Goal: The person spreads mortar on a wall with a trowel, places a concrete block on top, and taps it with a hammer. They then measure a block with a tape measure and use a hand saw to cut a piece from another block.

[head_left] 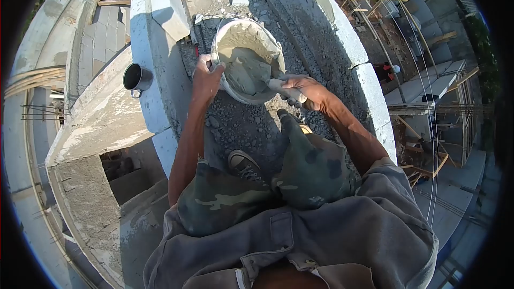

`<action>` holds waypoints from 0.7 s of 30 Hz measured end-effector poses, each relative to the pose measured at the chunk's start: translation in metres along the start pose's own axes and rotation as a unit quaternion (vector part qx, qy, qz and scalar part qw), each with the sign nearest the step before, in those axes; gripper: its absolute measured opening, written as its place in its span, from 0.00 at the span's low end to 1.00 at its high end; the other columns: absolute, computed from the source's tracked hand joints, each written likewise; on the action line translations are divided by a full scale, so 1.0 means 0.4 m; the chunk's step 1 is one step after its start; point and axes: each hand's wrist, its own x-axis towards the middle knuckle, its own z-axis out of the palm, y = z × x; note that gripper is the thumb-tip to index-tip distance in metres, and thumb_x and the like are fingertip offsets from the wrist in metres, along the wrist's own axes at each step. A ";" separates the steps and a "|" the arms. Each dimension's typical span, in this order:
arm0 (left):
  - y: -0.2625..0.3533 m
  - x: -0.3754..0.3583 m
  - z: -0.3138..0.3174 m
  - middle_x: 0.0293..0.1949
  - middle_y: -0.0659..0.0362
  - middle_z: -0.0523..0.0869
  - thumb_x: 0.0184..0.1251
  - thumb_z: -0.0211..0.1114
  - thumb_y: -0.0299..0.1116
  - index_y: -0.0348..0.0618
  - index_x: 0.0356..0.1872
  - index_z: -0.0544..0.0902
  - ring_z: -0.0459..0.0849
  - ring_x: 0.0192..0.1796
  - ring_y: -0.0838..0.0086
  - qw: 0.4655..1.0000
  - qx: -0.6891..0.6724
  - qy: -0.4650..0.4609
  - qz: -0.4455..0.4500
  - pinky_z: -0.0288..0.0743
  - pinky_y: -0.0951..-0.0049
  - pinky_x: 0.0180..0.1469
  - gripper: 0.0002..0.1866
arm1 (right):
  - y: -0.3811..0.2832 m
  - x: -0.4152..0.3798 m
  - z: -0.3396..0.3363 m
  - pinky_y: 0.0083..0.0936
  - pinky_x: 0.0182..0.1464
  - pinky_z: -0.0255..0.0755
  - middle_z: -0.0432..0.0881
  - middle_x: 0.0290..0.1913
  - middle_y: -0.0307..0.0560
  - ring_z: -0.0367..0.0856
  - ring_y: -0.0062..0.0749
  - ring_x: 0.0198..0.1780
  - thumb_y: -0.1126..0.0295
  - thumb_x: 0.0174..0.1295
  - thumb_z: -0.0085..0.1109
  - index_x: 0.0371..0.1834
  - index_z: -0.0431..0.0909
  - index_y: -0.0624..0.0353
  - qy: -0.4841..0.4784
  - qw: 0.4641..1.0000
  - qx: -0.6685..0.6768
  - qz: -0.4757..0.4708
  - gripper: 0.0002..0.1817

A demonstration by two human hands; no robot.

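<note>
Gripping round mortar-caked bucket (247, 59), trowel (286, 91) handle

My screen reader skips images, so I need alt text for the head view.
A person crouches on gravel between pale block walls, left hand gripping the rim of a bucket of grey mortar, right hand holding a trowel in the mix. A dark mug stands on the wall to the left.

both bare arms reach forward and down from rolled grey sleeves. the left hand (206, 77) is curled closed in a grip, wrist straight. the right hand (305, 92) is fisted closed, wrist bent inward, forearm angled across the raised knee.
</note>
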 end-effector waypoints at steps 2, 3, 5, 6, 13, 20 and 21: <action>0.004 0.013 -0.010 0.41 0.53 0.82 0.63 0.63 0.31 0.32 0.51 0.73 0.82 0.38 0.73 0.999 -0.018 0.007 -0.030 0.84 0.70 0.31 0.18 | 0.060 -0.014 -0.040 0.17 0.13 0.66 0.77 0.35 0.47 0.75 0.24 0.20 0.66 0.65 0.54 0.54 0.72 0.59 -0.067 0.961 0.267 -0.001 0.16; -0.003 0.009 -0.013 0.41 0.53 0.82 0.63 0.63 0.31 0.32 0.52 0.73 0.82 0.39 0.72 0.997 -0.031 0.007 -0.066 0.84 0.69 0.30 0.19 | 0.085 -0.023 -0.039 0.16 0.15 0.68 0.78 0.35 0.48 0.74 0.24 0.19 0.65 0.65 0.53 0.58 0.68 0.61 -0.094 0.943 0.319 0.003 0.20; -0.047 0.012 -0.021 0.41 0.53 0.81 0.63 0.63 0.32 0.32 0.52 0.72 0.82 0.38 0.72 0.996 -0.040 0.014 -0.076 0.85 0.67 0.30 0.20 | 0.122 -0.045 -0.027 0.16 0.14 0.68 0.78 0.35 0.48 0.74 0.24 0.19 0.65 0.65 0.54 0.60 0.67 0.60 -0.104 0.923 0.369 0.005 0.22; -0.050 0.024 -0.019 0.42 0.54 0.80 0.63 0.63 0.32 0.33 0.53 0.71 0.82 0.38 0.71 0.995 -0.049 0.021 -0.078 0.85 0.66 0.31 0.20 | 0.118 -0.064 -0.019 0.16 0.14 0.68 0.78 0.36 0.49 0.74 0.24 0.19 0.65 0.65 0.54 0.61 0.65 0.60 -0.114 0.902 0.417 -0.001 0.23; 0.029 -0.008 -0.014 0.38 0.55 0.80 0.64 0.63 0.31 0.36 0.49 0.73 0.79 0.32 0.75 0.981 -0.133 0.027 -0.136 0.81 0.71 0.28 0.16 | 0.012 -0.274 0.010 0.22 0.33 0.76 0.78 0.40 0.45 0.77 0.21 0.30 0.72 0.61 0.55 0.66 0.64 0.57 0.119 0.934 0.147 -0.302 0.27; 0.004 -0.002 -0.019 0.39 0.58 0.80 0.62 0.64 0.36 0.38 0.51 0.73 0.82 0.35 0.71 0.984 -0.125 0.011 -0.126 0.83 0.67 0.31 0.20 | 0.147 -0.181 -0.048 0.44 0.48 0.74 0.69 0.52 0.62 0.75 0.48 0.51 0.74 0.57 0.57 0.67 0.60 0.60 0.498 0.742 -0.327 -0.307 0.32; -0.002 0.001 -0.018 0.39 0.58 0.80 0.62 0.64 0.36 0.39 0.51 0.73 0.82 0.35 0.71 0.984 -0.131 0.013 -0.121 0.83 0.66 0.31 0.20 | 0.167 -0.161 -0.030 0.49 0.51 0.71 0.65 0.49 0.64 0.69 0.58 0.51 0.77 0.55 0.57 0.68 0.58 0.59 0.487 0.788 -0.261 -0.271 0.35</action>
